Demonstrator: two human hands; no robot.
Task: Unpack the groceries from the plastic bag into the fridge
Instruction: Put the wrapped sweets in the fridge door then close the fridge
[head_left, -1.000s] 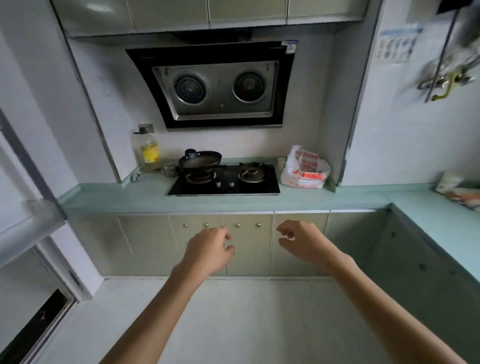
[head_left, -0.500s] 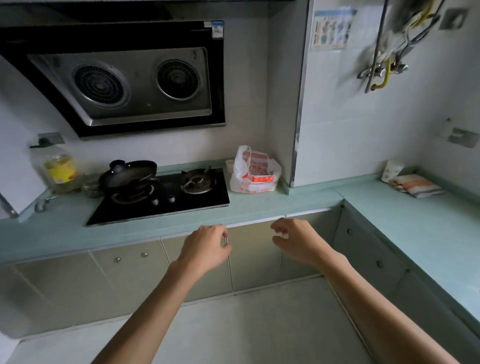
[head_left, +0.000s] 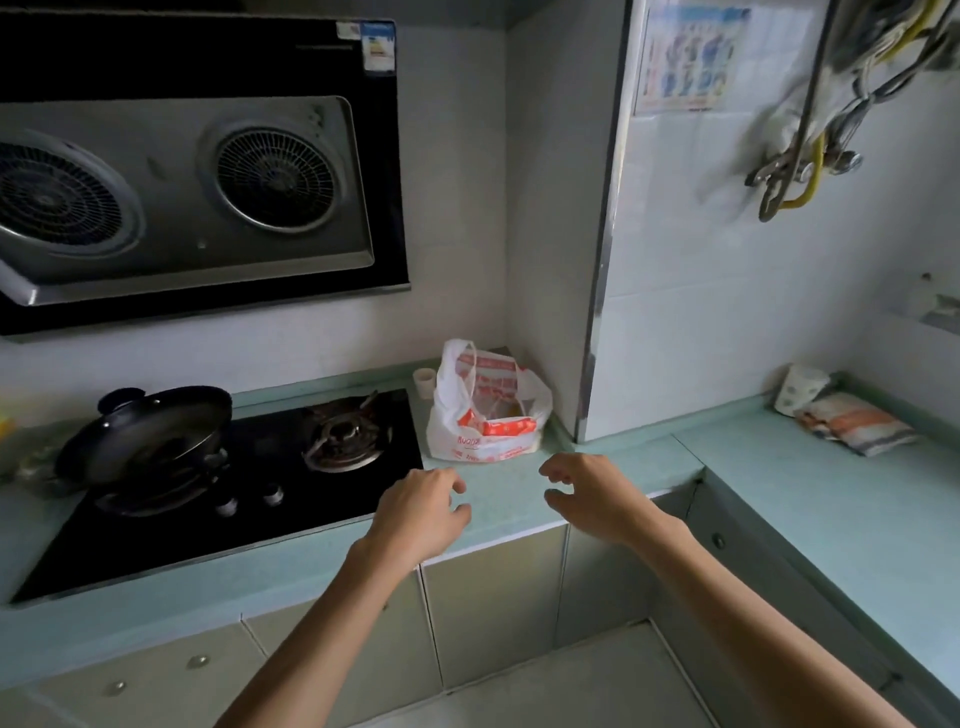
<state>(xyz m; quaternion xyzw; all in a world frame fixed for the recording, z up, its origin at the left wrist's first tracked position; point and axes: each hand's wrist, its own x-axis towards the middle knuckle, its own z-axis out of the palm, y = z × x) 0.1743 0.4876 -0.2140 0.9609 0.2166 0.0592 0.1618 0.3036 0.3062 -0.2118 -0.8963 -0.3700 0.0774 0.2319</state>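
A white plastic bag (head_left: 485, 410) with red print stands on the teal counter (head_left: 519, 493) in the corner, right of the stove. Its handles stand up and orange-red packaging shows through the opening. My left hand (head_left: 421, 512) hovers over the counter's front edge, just below and left of the bag, fingers curled and apart, holding nothing. My right hand (head_left: 587, 493) hovers a little below and right of the bag, fingers spread, also holding nothing. Neither hand touches the bag. The fridge is out of view.
A black gas stove (head_left: 249, 483) with a dark wok (head_left: 145, 436) lies left of the bag, under a range hood (head_left: 197, 171). A small white cup (head_left: 425, 382) stands behind the bag. A patterned cup (head_left: 800, 387) and a folded cloth (head_left: 857, 423) rest on the right counter.
The view has come closer and turned right toward the counter corner. Both hands have risen and advanced from in front of the cabinet doors to over the counter edge, near the bag.
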